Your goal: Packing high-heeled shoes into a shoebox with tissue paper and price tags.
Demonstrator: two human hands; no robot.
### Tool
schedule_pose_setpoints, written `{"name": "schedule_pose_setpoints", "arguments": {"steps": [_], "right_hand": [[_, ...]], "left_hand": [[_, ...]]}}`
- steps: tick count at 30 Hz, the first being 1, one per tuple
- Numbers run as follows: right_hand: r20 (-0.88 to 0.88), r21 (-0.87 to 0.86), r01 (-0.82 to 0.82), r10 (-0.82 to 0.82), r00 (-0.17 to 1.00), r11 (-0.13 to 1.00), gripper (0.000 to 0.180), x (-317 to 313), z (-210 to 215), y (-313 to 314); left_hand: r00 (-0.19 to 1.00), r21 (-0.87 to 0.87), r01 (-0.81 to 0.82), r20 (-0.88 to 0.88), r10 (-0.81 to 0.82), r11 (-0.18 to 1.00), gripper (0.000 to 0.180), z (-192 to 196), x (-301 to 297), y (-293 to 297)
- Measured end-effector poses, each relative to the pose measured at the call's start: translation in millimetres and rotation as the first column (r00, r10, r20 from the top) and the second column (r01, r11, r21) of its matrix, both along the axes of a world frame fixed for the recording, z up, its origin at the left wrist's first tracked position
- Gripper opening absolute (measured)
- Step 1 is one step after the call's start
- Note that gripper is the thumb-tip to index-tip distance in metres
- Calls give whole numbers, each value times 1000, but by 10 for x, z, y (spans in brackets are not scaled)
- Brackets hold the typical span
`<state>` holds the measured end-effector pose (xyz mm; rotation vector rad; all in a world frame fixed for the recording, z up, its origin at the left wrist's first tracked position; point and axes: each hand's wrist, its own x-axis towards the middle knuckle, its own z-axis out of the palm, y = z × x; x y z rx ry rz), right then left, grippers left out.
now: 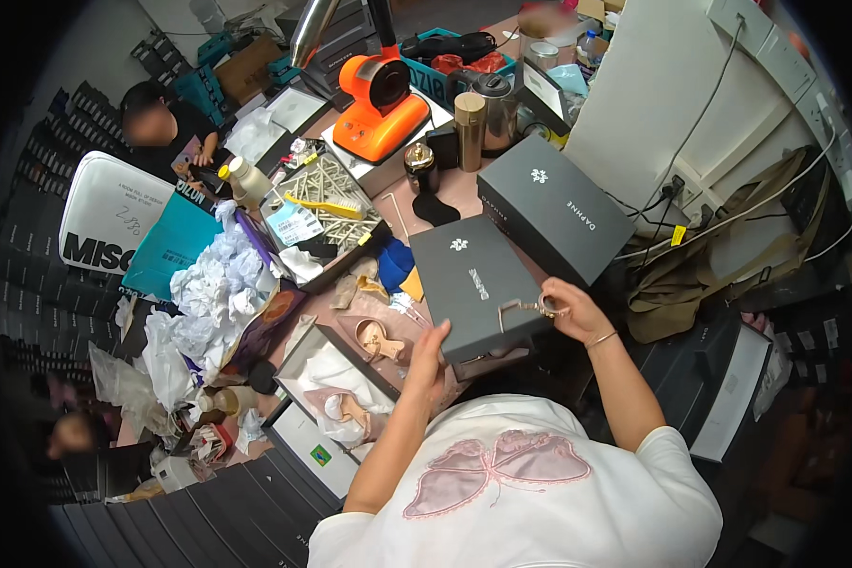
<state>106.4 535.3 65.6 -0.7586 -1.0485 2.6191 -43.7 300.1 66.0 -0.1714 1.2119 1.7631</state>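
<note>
A dark grey lidded shoebox [469,275] lies tilted in front of me. My left hand [428,358] grips its near left corner, the thumb pressed along the edge. Over the box's right side, my right hand [577,314] is closed on a thin, bent, pinkish metallic piece [513,309] with a ring-like end by the fingers; its exact kind is unclear. A second, larger grey shoebox [559,204] sits just beyond, to the right. Left of my left hand are a beige sandal [379,339] and an open shoebox [303,350] holding white paper and a wrapped shoe [346,409].
An orange machine [381,118] stands at the back. Left of centre is a tray of white sticks with a yellow-handled brush [327,206]. Crumpled white paper [222,275] fills a bag. Cables [672,189] hang at right; another person [166,133] sits at far left.
</note>
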Motion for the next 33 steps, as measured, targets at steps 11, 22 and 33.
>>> {"name": "schedule_pose_setpoints", "arguments": {"steps": [11,22,33], "right_hand": [[-280,235,84,-16,960,968,11,-32,1005,-215],[-161,70,2,9,987,998,16,-631,475,-165],[-106,205,-149,173,979,967,17,-1043,514,27]], "left_hand": [[859,406,-449,440,261,796,18,704,-791,-522],[783,537,-621,385,488,571,19,500,-519,-1635],[747,450,-664,355,563,597,13,448,-193,-1380]]}}
